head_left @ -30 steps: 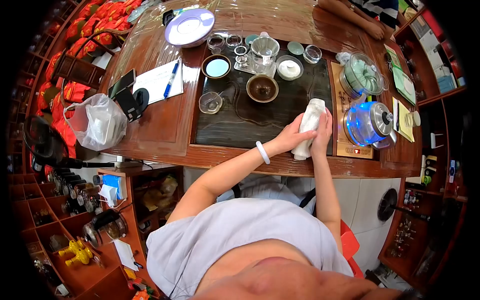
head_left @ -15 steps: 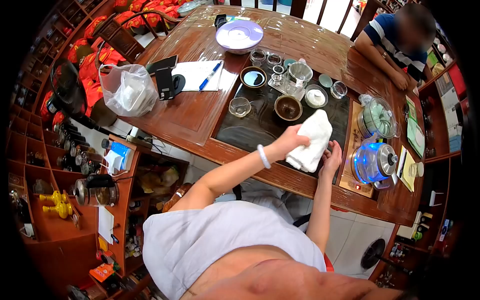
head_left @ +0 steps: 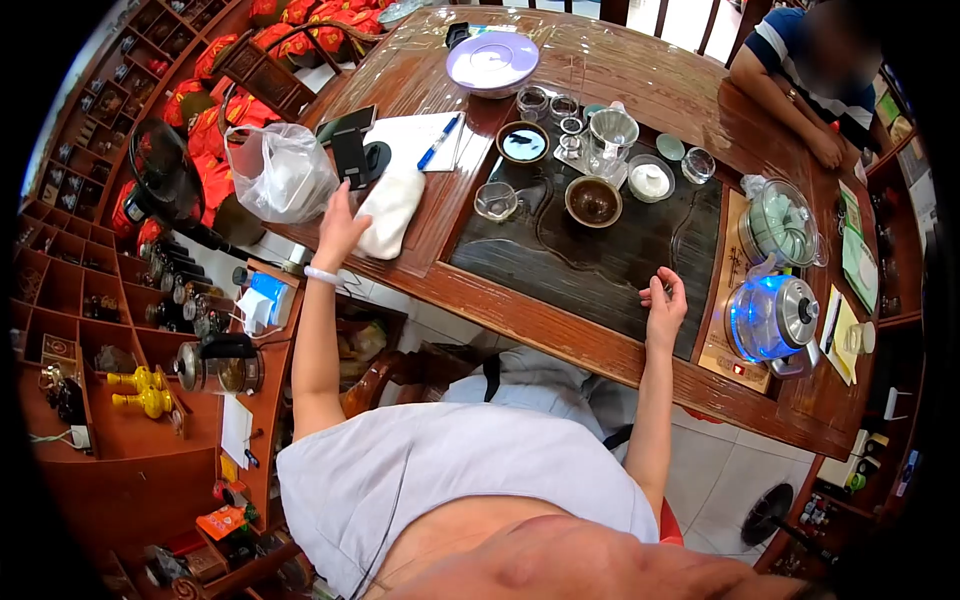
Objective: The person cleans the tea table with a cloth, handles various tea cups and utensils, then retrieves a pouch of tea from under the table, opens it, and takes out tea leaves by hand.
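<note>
LAYING DOWN AND SQUARING A FOLDED TOWEL

Locate the folded white towel (head_left: 392,214) on the left part of the worktop (head_left: 436,222), between the plastic bag (head_left: 285,180) and the dark tea tray (head_left: 520,262). Note the left hand (head_left: 341,228) at its left side, with grip spread and nothing pinched. Cannot tell light thumb contact from a narrow gap. Note the right hand (head_left: 664,308) above the near right part of the tea tray, with grip loosely spread, fingers slightly curled, and nothing held.

Judged from the spread left grip, treat the step in hand as laying down or adjusting the towel. Support the full length, lower it flat, and open the fingers fully before lifting clear, to avoid dragging the folds. Leave a margin at the near edge of the worktop. Avoid nudging the black phone stand (head_left: 350,160) with the fingertips.

Read the long axis as running away from the near edge, leaning slightly right. Find the far end at the white paper (head_left: 403,138), pointing towards the blue pen (head_left: 438,142), and the near end close to the worktop edge.
</note>
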Demonstrator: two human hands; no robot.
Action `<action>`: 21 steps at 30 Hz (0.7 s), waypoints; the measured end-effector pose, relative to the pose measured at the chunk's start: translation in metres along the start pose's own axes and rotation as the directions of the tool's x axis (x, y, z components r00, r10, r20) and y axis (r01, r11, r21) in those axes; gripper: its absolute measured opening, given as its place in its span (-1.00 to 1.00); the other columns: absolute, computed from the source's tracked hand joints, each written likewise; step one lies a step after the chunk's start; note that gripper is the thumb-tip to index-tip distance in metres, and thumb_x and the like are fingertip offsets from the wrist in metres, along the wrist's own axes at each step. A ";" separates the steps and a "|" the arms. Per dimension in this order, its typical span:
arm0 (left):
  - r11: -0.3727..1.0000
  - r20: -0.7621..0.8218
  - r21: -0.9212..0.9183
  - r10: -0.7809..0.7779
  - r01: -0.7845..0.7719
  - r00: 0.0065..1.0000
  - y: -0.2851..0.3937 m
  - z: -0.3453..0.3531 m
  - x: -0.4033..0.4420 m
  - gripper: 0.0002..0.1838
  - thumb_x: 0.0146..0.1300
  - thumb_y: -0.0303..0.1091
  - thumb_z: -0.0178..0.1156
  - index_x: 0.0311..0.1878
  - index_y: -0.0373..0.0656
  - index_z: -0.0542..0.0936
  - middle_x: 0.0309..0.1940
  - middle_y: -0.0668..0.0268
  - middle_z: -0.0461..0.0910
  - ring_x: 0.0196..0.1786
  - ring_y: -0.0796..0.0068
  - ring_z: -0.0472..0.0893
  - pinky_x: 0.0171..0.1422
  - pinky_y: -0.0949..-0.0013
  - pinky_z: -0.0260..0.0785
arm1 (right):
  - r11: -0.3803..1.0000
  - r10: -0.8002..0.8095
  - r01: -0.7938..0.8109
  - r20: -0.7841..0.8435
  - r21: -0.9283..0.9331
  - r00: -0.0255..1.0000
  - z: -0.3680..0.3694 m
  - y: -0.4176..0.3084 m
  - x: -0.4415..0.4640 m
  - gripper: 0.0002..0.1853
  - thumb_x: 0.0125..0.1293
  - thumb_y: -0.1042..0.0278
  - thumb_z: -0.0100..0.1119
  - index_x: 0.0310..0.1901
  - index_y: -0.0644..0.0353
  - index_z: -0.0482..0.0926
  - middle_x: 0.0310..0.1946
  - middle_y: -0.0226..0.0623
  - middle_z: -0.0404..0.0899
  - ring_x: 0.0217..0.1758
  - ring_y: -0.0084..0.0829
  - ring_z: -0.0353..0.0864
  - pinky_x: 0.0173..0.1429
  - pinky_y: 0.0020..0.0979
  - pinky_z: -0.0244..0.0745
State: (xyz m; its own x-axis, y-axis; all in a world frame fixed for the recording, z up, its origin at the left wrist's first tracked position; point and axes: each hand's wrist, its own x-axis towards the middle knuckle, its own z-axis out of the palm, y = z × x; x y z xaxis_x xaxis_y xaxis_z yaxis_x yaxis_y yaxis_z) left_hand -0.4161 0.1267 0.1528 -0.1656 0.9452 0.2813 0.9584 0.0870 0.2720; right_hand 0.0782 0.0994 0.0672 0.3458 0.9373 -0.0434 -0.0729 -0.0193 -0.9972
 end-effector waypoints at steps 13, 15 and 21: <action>0.945 -0.008 -0.323 0.052 -0.052 0.999 0.016 0.028 -0.008 -0.45 -0.05 -0.31 0.28 0.03 -0.36 0.43 0.00 -0.03 0.45 0.06 0.04 0.45 0.16 0.23 0.28 | 0.999 0.036 -0.035 0.030 -0.021 0.999 -0.004 0.007 0.004 -0.82 0.24 0.39 0.09 -0.16 0.27 0.51 -0.40 -0.42 0.52 -0.44 -0.65 0.50 -0.42 -0.62 0.36; 0.960 0.013 -0.236 0.160 -0.153 0.987 0.010 0.027 -0.012 -0.46 -0.07 -0.32 0.29 0.02 -0.34 0.44 0.02 -0.01 0.44 0.09 0.05 0.42 0.17 0.22 0.26 | 0.999 0.039 -0.038 0.045 -0.029 0.998 -0.002 0.008 0.003 -0.82 0.24 0.39 0.09 -0.17 0.27 0.51 -0.39 -0.42 0.52 -0.44 -0.65 0.49 -0.42 -0.62 0.36; 0.954 0.046 -0.038 0.299 -0.297 0.953 0.018 0.020 -0.026 -0.53 -0.19 -0.52 0.21 -0.06 -0.24 0.52 0.06 0.06 0.43 0.14 0.03 0.37 0.23 0.20 0.23 | 0.998 0.003 0.002 0.074 -0.068 0.997 -0.003 0.010 0.004 -0.86 0.24 0.38 0.10 -0.25 0.27 0.55 -0.36 -0.43 0.50 -0.46 -0.65 0.48 -0.43 -0.62 0.37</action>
State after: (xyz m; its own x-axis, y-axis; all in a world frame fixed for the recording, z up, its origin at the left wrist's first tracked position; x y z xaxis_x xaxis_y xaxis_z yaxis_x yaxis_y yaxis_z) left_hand -0.3901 0.1096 0.1316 0.1390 0.9416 0.3067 0.9548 -0.2096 0.2107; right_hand 0.0814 0.1022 0.0566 0.2758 0.9603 -0.0416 -0.0084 -0.0408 -0.9991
